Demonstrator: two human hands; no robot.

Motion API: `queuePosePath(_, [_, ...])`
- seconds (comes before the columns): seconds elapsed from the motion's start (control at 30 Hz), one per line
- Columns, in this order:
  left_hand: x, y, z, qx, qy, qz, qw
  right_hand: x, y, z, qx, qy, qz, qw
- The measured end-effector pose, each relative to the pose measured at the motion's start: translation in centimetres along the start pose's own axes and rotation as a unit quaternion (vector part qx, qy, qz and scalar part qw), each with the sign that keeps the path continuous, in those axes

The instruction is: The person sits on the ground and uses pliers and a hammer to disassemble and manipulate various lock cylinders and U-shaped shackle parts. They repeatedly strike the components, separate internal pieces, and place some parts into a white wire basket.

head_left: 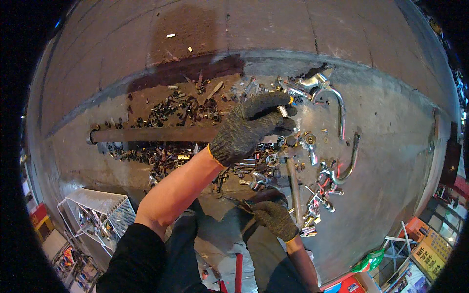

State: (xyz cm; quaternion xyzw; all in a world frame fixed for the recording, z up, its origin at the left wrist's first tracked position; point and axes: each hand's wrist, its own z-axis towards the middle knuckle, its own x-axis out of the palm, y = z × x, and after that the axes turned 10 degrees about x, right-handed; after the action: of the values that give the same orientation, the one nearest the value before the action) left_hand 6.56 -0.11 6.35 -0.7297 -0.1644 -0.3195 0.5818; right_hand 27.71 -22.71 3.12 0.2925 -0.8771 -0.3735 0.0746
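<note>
Stretched out over the ground, my left hand (246, 127) in a dark knitted glove pinches a small shiny cylindrical metal piece (283, 112) between thumb and fingers. My right hand (275, 219), gloved alike, is closed near my right knee around a dark, thin-tipped tool (238, 201) whose kind I cannot make out. Chrome tap parts lie just beyond my left hand, among them a tap body (315, 80) and a bent spout (341, 110). Beside my right hand are a long handle or rod (294, 188) and a heap of small shiny fittings (317, 200).
A long rusty metal bar (156, 134) lies across piles of small dark parts (178, 110). A second curved tube (352, 158) rests at the right. A white wire basket (128, 215) stands at left; a green bag (369, 261) and folding metal stand (396, 246) are lower right.
</note>
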Motion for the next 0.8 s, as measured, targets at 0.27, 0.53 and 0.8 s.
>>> queuePosePath(0.27, [0.5, 0.6, -0.1, 0.015, 0.013, -0.019, 1.000, -0.2, 1.4, -0.3, 0.013, -0.004, -0.007, 1.000])
queuePosePath(0.53, [0.6, 0.3, -0.4, -0.032, 0.016, -0.035, 0.999, -0.2, 1.5, -0.4, 0.012, 0.004, -0.003, 1.000])
queuePosePath(0.8, [1.0, 0.3, -0.6, -0.020, 0.022, -0.057, 0.998, 0.1, 1.4, -0.3, 0.023, -0.011, -0.019, 0.999])
